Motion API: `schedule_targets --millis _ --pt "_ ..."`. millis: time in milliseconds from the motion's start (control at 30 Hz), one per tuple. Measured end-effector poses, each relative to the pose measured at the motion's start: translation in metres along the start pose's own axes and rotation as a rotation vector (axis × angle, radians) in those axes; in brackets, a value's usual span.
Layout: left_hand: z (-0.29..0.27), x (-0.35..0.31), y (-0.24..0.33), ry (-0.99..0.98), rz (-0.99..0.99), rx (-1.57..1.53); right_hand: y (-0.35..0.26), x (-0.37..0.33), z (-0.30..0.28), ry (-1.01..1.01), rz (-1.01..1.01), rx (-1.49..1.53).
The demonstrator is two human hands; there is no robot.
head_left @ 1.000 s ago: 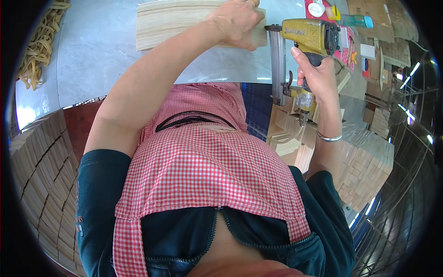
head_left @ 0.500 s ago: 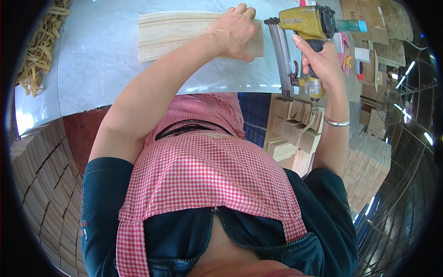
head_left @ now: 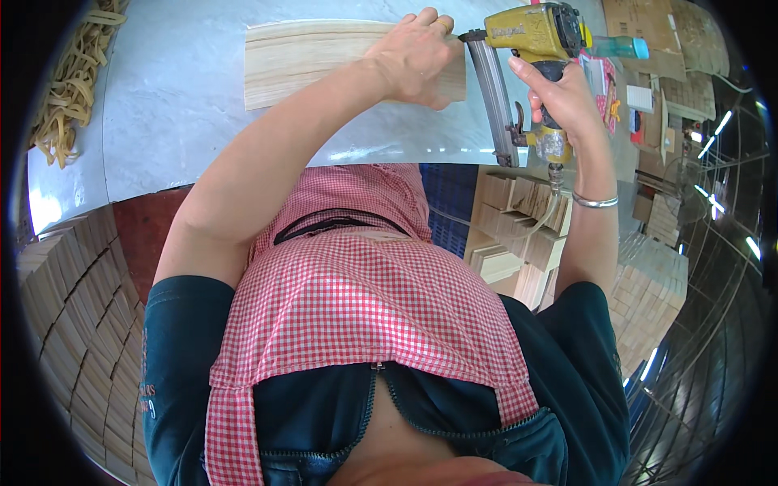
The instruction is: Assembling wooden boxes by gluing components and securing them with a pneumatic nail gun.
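Note:
A flat, pale wooden board [head_left: 312,61] with brown grain lies lengthwise on the light, marbled tabletop. My left hand [head_left: 415,63] spans its right part, the thumb by the near edge and the fingers bent over the far edge. In my right hand [head_left: 565,97] is a yellow and black nail gun [head_left: 527,34], gripped by its handle. The gun's nose is against or just above the right end of the board; I cannot tell whether it touches. Its long grey magazine slants toward me, and a hose fitting hangs from the handle's lower end.
Tan rubber-like bands [head_left: 77,89] are heaped at the table's left. Stacked wooden pieces [head_left: 77,324] stand below on the left, with more wood pieces [head_left: 519,206] in a box below the gun. A teal bottle-like object [head_left: 628,48] and cardboard [head_left: 648,32] are at the far right.
The nail gun has tilted slightly, its nose moving a little left and away from me, closer to the board's end. My left hand stays in place on the board.

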State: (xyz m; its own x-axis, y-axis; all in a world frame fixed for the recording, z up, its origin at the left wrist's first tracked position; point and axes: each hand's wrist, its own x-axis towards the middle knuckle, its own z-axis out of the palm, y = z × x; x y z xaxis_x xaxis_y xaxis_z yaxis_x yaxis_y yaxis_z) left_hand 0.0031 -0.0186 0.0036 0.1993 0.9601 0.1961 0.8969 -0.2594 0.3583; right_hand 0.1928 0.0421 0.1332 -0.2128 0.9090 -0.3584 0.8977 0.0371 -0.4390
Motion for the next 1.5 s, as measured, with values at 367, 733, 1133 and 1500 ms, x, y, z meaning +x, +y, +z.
schedule_targets --millis 367,733,1133,1500 --pt "-0.048 -0.124 -0.125 0.415 0.202 -0.089 0.009 -0.055 0.003 0.087 -0.091 0.214" --pt "-0.066 -0.113 -0.105 -0.169 -0.236 -0.081 0.002 -0.084 0.026 -0.057 -0.166 0.224" --pt "-0.073 -0.090 -0.076 -0.357 -0.386 -0.066 -0.001 -0.077 0.036 -0.085 -0.151 0.222" --pt "-0.072 -0.091 -0.074 -0.409 -0.478 -0.110 -0.002 -0.094 0.060 0.027 0.013 0.362"
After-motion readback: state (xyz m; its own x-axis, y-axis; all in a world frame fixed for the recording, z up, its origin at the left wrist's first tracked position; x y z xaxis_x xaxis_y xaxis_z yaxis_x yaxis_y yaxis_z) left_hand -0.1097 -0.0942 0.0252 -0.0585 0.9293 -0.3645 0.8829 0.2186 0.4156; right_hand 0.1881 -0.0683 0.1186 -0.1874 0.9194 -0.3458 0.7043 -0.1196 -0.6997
